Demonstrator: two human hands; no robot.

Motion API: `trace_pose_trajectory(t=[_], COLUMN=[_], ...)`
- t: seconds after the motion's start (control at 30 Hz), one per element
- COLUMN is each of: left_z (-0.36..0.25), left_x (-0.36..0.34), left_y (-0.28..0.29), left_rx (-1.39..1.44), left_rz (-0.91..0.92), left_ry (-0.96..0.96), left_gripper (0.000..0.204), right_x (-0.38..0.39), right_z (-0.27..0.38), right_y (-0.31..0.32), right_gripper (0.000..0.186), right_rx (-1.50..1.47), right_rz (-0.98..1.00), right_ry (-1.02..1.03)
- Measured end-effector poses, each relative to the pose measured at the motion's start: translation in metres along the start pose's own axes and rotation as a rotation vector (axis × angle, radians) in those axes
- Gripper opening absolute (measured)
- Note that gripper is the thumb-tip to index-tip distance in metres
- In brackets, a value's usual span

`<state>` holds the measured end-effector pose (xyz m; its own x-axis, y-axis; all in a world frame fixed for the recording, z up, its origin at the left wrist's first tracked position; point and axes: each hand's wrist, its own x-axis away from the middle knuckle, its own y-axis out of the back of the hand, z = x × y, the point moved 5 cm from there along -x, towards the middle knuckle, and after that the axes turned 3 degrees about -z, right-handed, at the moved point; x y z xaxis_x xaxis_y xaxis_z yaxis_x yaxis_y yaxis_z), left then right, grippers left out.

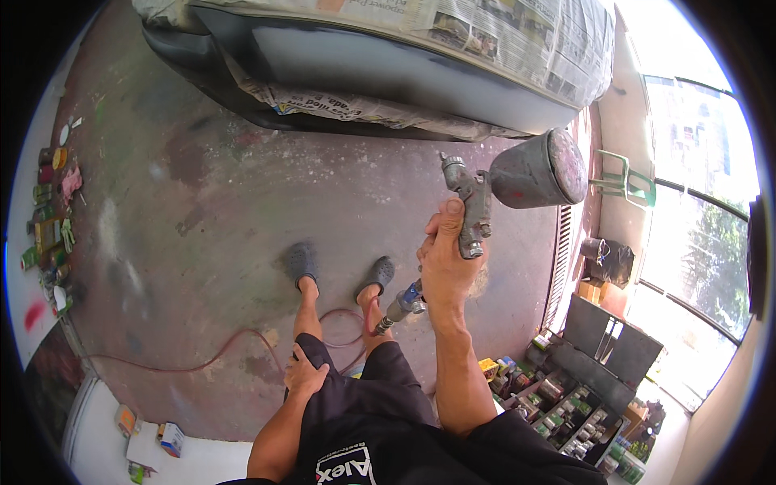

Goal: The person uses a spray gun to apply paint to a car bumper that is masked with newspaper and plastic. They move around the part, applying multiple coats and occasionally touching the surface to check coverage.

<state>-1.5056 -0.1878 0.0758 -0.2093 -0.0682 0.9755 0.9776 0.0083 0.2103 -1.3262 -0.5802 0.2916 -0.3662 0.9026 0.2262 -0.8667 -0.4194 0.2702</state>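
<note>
My right hand (449, 267) grips a worn metal spray gun (473, 206), which has a large grey cup (533, 170) tilted toward the right. Below the grip, a blue fitting and metal coupler (404, 305) join a red air hose (214, 362) that loops on the floor by my feet. My left hand (305, 368) rests on the thigh of my dark shorts, thumb and fingers apart, holding nothing. In front of me is a long grey, dark-edged curved panel (388, 77), masked with newspaper along its top and underside; the gun's nozzle is just below it.
Stained concrete floor (186, 218) surrounds my feet. Cans and rags (48, 242) line the left edge. At right stand a green plastic chair (622, 178), a black bag (614, 263) and shelving with many cans (558, 396) beside bright windows. Small boxes (153, 436) lie at lower left.
</note>
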Motion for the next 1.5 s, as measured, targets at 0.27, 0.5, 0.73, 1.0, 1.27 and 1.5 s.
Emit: trace_pose_trajectory(t=[0.27, 0.5, 0.73, 1.0, 1.27, 1.5], left_z=[-0.003, -0.001, 0.003, 0.003, -0.056, -0.244], left_x=[0.001, -0.001, 0.001, 0.0, 0.003, 0.108], left_y=[0.003, 0.002, 0.008, 0.009, 0.045, 0.178], left_rx=[-0.043, -0.034, 0.002, 0.024, 0.336, 1.377], left_rz=[0.012, 0.008, 0.004, 0.014, -0.325, 0.029], left_ry=[0.0, -0.013, 0.004, 0.005, -0.362, -0.878], left_gripper=[0.124, 0.123, 0.121, 0.122, 0.067, 0.037], right_x=[-0.011, 0.014, 0.054, 0.033, -0.023, -0.012], right_z=[0.015, 0.013, 0.033, 0.033, 0.021, 0.052], right_y=[0.036, -0.047, -0.133, -0.101, 0.015, 0.019], right_gripper=[0.044, 0.04, 0.042, 0.044, 0.049, 0.05], right_rx=[0.047, 0.043, 0.0, 0.03, 0.12, 0.094], right_rz=[-0.18, 0.048, 0.323, 0.266, -0.056, -0.204], right_ry=[-0.021, 0.013, -0.003, 0.015, 0.022, -0.013])
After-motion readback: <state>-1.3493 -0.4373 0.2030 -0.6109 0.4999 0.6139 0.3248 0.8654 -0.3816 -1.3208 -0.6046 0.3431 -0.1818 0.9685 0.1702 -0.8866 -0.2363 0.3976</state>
